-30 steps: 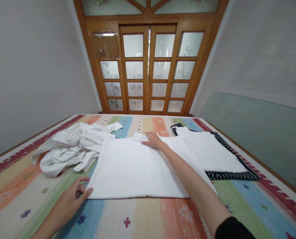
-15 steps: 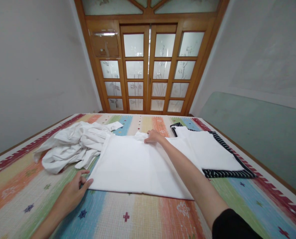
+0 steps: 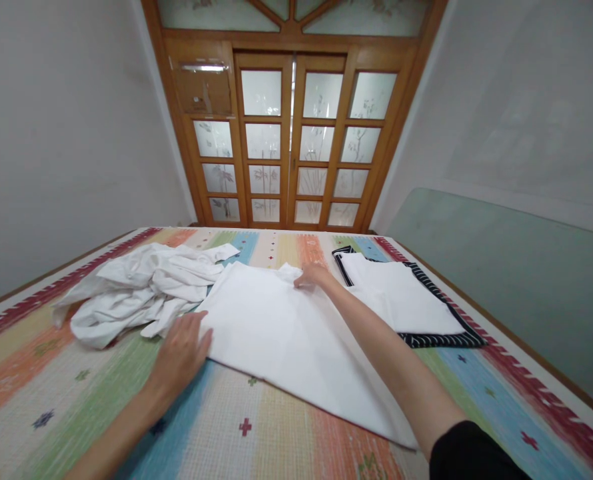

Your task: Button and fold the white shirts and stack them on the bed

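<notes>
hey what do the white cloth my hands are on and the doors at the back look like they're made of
White cloth: probably cotton or a blend, matte, judging by its soft folds and lack of shine; the exact fibre can't be told. Doors: apparently varnished wood, brown with a slight sheen, around panes that look like frosted glass, cloudy and light-passing.

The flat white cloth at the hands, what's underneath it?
A multicoloured striped cover shows along the near edge of the flat white cloth, so the cloth appears to lie on it. Whatever is under the cloth's middle is covered and cannot be seen.
</notes>
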The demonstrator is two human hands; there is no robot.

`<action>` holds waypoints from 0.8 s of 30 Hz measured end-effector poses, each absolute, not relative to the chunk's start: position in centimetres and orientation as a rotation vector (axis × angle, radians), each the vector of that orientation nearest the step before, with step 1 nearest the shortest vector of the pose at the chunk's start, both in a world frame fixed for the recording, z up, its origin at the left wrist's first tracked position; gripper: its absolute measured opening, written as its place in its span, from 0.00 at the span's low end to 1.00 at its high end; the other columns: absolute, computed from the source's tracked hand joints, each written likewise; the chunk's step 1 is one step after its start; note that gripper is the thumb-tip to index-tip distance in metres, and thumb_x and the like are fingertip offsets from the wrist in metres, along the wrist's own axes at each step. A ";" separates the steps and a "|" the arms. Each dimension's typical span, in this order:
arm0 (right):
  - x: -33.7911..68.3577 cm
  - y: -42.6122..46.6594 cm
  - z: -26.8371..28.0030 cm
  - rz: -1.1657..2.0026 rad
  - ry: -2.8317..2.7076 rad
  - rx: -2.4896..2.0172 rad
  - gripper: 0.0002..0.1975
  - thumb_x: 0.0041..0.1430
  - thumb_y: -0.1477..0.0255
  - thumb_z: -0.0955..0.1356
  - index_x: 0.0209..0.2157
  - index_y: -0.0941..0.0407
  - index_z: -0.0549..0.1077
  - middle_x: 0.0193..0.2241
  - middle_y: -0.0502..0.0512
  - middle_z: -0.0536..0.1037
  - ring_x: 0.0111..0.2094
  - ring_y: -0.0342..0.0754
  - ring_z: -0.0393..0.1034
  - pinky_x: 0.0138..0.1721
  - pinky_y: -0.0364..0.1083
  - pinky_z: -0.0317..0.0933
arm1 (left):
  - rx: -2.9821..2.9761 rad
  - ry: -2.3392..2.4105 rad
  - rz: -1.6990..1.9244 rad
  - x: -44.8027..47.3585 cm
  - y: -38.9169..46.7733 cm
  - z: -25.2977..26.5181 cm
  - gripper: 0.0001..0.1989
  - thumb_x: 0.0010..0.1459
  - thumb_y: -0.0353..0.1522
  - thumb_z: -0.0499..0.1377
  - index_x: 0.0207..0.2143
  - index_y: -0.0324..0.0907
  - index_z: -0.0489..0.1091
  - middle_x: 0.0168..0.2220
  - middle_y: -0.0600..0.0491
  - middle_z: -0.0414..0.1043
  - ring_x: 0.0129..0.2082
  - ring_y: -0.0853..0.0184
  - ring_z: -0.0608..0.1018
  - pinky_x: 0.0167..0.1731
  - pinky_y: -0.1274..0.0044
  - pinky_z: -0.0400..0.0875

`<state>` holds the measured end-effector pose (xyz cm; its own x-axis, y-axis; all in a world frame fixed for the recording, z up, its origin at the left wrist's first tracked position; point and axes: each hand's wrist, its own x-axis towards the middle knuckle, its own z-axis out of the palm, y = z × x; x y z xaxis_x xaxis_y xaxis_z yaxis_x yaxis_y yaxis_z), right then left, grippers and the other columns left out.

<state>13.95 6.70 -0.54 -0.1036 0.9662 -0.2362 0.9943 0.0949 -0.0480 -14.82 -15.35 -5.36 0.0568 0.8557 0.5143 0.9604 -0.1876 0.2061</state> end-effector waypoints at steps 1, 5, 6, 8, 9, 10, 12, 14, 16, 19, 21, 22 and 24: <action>14.0 6.5 -0.5 -0.284 2.227 2.002 0.36 0.44 0.56 0.73 0.54 0.56 0.71 0.55 0.65 0.72 0.54 0.62 0.67 0.46 0.51 0.64 | -2.240 -1.816 -0.834 -13.5 -15.5 -5.6 0.18 0.62 0.40 0.47 0.49 0.40 0.66 0.45 0.43 0.72 0.49 0.54 0.72 0.52 0.60 0.66; 14.0 5.9 -0.8 -0.233 2.280 2.019 0.34 0.45 0.57 0.73 0.54 0.57 0.71 0.54 0.67 0.72 0.55 0.63 0.65 0.48 0.52 0.62 | -2.587 -1.631 -0.832 -7.8 -15.9 -6.4 0.24 0.65 0.42 0.48 0.59 0.39 0.59 0.57 0.43 0.66 0.60 0.57 0.66 0.59 0.62 0.63; 14.0 5.8 -0.9 -0.221 2.296 2.016 0.34 0.45 0.57 0.73 0.53 0.57 0.71 0.54 0.66 0.72 0.55 0.63 0.66 0.49 0.52 0.62 | -2.645 -1.594 -0.823 -6.6 -15.8 -6.5 0.25 0.65 0.42 0.48 0.61 0.40 0.57 0.59 0.43 0.65 0.62 0.58 0.63 0.60 0.62 0.62; 14.1 5.8 -1.1 -0.208 2.323 2.012 0.33 0.45 0.58 0.73 0.53 0.57 0.71 0.53 0.66 0.72 0.55 0.62 0.66 0.49 0.52 0.62 | -2.724 -1.564 -0.771 -4.7 -15.3 -6.9 0.28 0.66 0.43 0.46 0.64 0.42 0.52 0.63 0.44 0.60 0.66 0.58 0.57 0.62 0.62 0.59; 14.2 5.7 -1.3 -0.206 2.331 2.015 0.33 0.45 0.58 0.73 0.53 0.57 0.71 0.54 0.66 0.72 0.55 0.62 0.66 0.49 0.52 0.62 | -2.761 -1.557 -0.716 -4.0 -15.1 -7.2 0.30 0.66 0.44 0.45 0.66 0.41 0.49 0.65 0.44 0.57 0.67 0.58 0.54 0.62 0.62 0.58; 14.3 5.7 -1.4 -0.207 2.335 2.021 0.33 0.45 0.58 0.73 0.53 0.57 0.70 0.54 0.66 0.71 0.55 0.62 0.65 0.48 0.52 0.62 | -2.793 -1.553 -0.645 -3.6 -14.9 -7.5 0.32 0.66 0.45 0.45 0.67 0.40 0.47 0.66 0.44 0.54 0.68 0.57 0.52 0.62 0.62 0.57; 14.4 5.7 -1.5 -0.211 2.346 2.029 0.34 0.46 0.58 0.73 0.54 0.57 0.69 0.55 0.67 0.70 0.55 0.62 0.65 0.48 0.52 0.62 | -2.829 -1.527 -0.497 -3.2 -14.6 -8.1 0.34 0.66 0.47 0.43 0.68 0.38 0.44 0.68 0.43 0.49 0.69 0.56 0.47 0.63 0.61 0.55; 14.4 5.6 -1.6 -0.224 2.352 2.035 0.34 0.46 0.59 0.73 0.54 0.58 0.69 0.55 0.67 0.70 0.55 0.62 0.64 0.48 0.51 0.62 | -2.834 -1.456 -0.392 -3.3 -14.7 -8.6 0.32 0.67 0.45 0.41 0.68 0.39 0.43 0.69 0.44 0.45 0.69 0.55 0.45 0.64 0.60 0.50; 14.5 5.4 -1.5 -0.240 2.359 2.035 0.33 0.46 0.60 0.73 0.53 0.58 0.69 0.54 0.67 0.70 0.55 0.62 0.64 0.48 0.51 0.63 | -2.825 -1.371 -0.354 -3.6 -14.9 -8.9 0.30 0.68 0.42 0.40 0.68 0.42 0.42 0.69 0.47 0.43 0.69 0.56 0.44 0.65 0.60 0.47; 14.8 5.3 -1.4 -0.236 2.360 2.031 0.33 0.46 0.61 0.73 0.53 0.57 0.69 0.55 0.67 0.70 0.55 0.62 0.64 0.48 0.52 0.63 | -2.824 -1.306 -0.336 -4.2 -15.1 -8.8 0.29 0.69 0.41 0.40 0.69 0.46 0.39 0.69 0.50 0.43 0.69 0.58 0.45 0.66 0.61 0.46; 15.1 5.2 -1.4 -0.233 2.346 2.032 0.34 0.46 0.61 0.73 0.55 0.56 0.67 0.55 0.66 0.69 0.56 0.62 0.64 0.48 0.52 0.63 | -2.837 -1.307 -0.312 -4.5 -15.2 -8.5 0.30 0.69 0.41 0.40 0.69 0.46 0.35 0.69 0.50 0.43 0.69 0.59 0.45 0.66 0.62 0.46; 15.2 5.2 -1.4 -0.235 2.337 2.037 0.35 0.45 0.62 0.73 0.56 0.56 0.66 0.56 0.66 0.69 0.56 0.62 0.64 0.48 0.52 0.63 | -2.849 -1.312 -0.294 -4.8 -15.1 -8.3 0.30 0.69 0.41 0.40 0.69 0.46 0.33 0.69 0.50 0.43 0.69 0.59 0.45 0.66 0.62 0.45; 15.7 5.2 -1.6 -0.236 2.325 2.046 0.38 0.45 0.62 0.73 0.58 0.54 0.64 0.57 0.65 0.67 0.57 0.62 0.63 0.48 0.53 0.63 | -2.875 -1.318 -0.266 -5.3 -15.0 -7.9 0.31 0.69 0.41 0.39 0.69 0.45 0.31 0.69 0.49 0.43 0.69 0.59 0.45 0.66 0.61 0.44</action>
